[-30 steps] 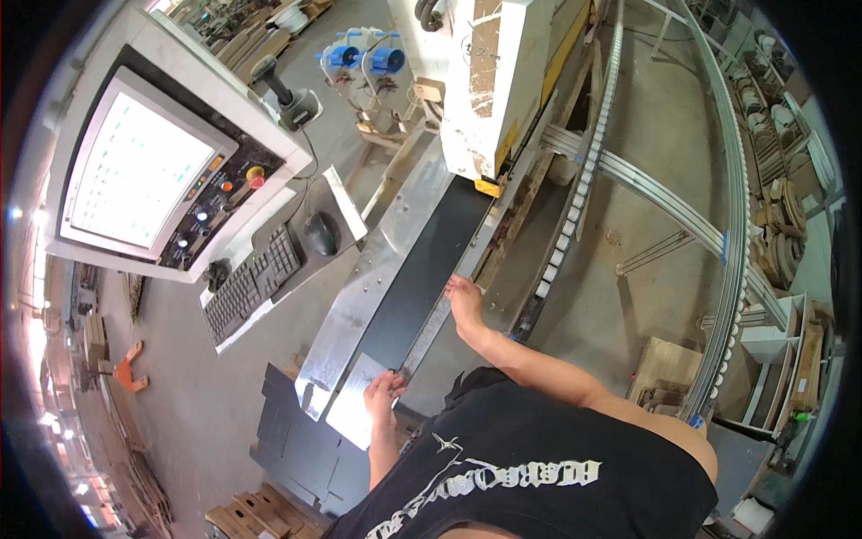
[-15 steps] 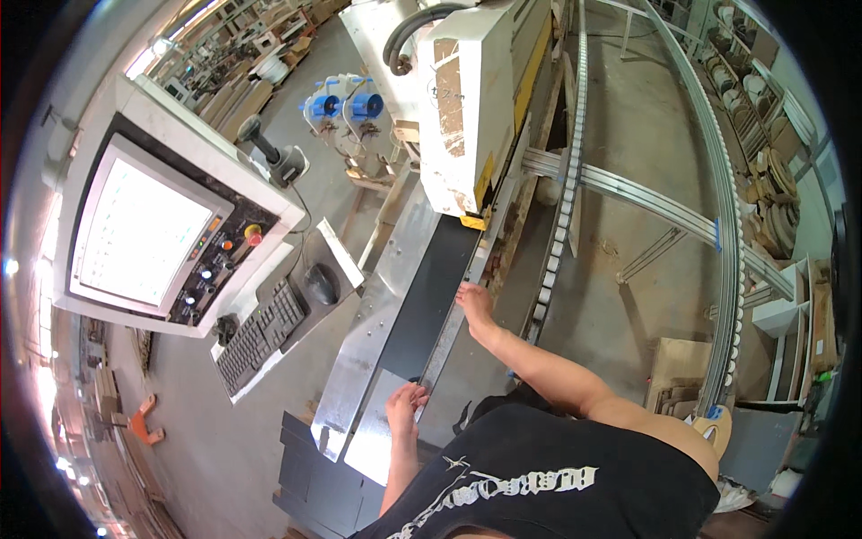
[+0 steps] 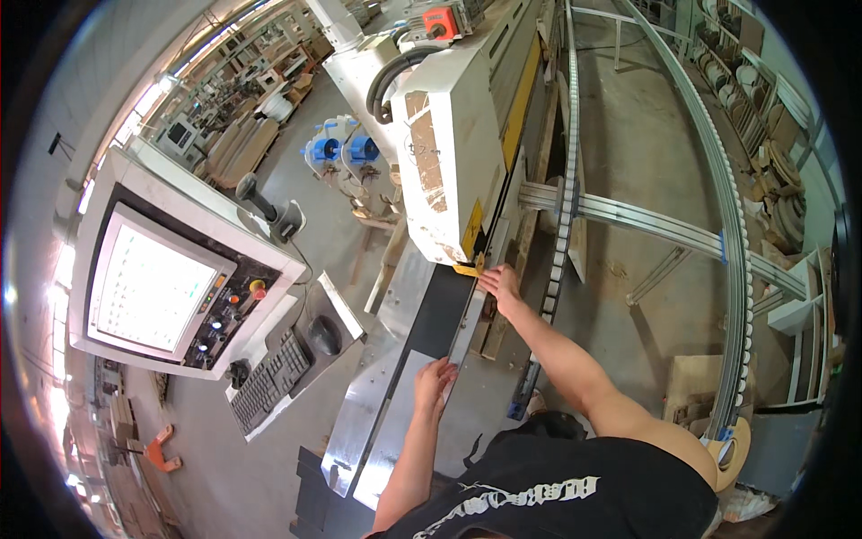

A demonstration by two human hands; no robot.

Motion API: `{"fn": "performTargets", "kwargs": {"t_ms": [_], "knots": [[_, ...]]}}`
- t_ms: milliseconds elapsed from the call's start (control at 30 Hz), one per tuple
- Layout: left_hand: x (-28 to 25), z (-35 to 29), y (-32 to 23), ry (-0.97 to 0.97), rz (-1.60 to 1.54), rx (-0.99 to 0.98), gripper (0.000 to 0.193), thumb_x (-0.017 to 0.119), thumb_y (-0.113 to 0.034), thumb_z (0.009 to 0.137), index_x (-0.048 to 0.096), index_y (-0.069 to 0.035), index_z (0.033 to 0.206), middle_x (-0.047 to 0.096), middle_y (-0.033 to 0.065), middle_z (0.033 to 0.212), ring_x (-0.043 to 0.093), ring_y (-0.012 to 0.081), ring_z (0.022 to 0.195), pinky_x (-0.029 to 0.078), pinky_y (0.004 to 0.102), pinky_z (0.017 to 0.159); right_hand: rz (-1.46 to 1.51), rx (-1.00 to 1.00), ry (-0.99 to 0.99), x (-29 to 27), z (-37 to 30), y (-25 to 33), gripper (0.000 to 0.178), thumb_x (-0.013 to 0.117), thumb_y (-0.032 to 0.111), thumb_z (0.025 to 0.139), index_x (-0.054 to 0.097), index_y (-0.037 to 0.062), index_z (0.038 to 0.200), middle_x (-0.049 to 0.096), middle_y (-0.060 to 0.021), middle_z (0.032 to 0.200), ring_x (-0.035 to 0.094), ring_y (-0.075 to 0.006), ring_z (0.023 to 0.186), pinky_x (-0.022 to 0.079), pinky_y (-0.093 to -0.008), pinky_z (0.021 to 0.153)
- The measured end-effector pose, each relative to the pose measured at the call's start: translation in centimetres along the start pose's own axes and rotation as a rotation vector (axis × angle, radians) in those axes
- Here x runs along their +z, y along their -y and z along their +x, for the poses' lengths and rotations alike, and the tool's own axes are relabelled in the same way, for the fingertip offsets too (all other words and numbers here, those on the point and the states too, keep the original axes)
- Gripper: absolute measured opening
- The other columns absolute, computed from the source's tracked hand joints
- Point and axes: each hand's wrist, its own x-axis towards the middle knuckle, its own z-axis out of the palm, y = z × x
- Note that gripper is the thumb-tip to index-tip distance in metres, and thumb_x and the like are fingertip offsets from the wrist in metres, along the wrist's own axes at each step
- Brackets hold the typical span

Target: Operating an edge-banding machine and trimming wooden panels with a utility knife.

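A dark, flat board (image 3: 434, 314) lies along the metal bed (image 3: 404, 395) of a large white machine (image 3: 449, 162), its far end under the machine's housing. My left hand (image 3: 433, 384) is at the bed's right edge, close to the board's near end. Its fingers are curled together, and whatever they may hold is hidden. Farther ahead, my right hand (image 3: 501, 284) reaches to the right side of the board beside a yellow guard piece (image 3: 469, 269). Its fingers are stretched forward, with the tips at the metal edge; whether they touch the board I cannot tell.
To the left stands a control panel (image 3: 171, 278) with a lit screen and buttons, above a keyboard (image 3: 274, 382) and mouse (image 3: 324, 334). A handheld scanner (image 3: 269, 208) sits in its stand. On the right, a curved roller rail (image 3: 729, 207) runs past a crossbar (image 3: 646, 225).
The dark board has slid farther under the machine's housing, so less of it shows. Both my hands have moved forward along the bed, the right one reaching the yellow guard.
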Motion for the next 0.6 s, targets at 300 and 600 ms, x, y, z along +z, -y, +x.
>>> {"fn": "performTargets", "kwargs": {"t_ms": [300, 600], "knots": [[7.2, 5.0, -2.7, 0.203, 0.07, -0.016, 0.038, 0.057, -0.021, 0.092, 0.056, 0.006, 0.118, 0.065, 0.0172, 0.102, 0.064, 0.0268, 0.096, 0.052, 0.0358, 0.08, -0.072, -0.028, 0.066, -2.0, 10.3, 6.4, 0.034, 0.036, 0.026, 0.098, 0.048, -0.0024, 0.11, 0.059, -0.0226, 0.118, 0.061, -0.0322, 0.106, 0.052, -0.0412, 0.096], [1.7, -8.1, -1.0, 0.145, 0.049, 0.105, 0.033, 0.056, -0.029, 0.097, 0.062, -0.002, 0.115, 0.069, 0.0082, 0.1, 0.066, 0.0177, 0.091, 0.052, 0.0303, 0.079, -0.066, -0.187, 0.313, -4.4, 3.4, 3.8, 0.032, 0.048, 0.024, 0.094, 0.053, 0.0065, 0.121, 0.065, -0.0139, 0.109, 0.064, -0.0258, 0.099, 0.053, -0.036, 0.083]]}}
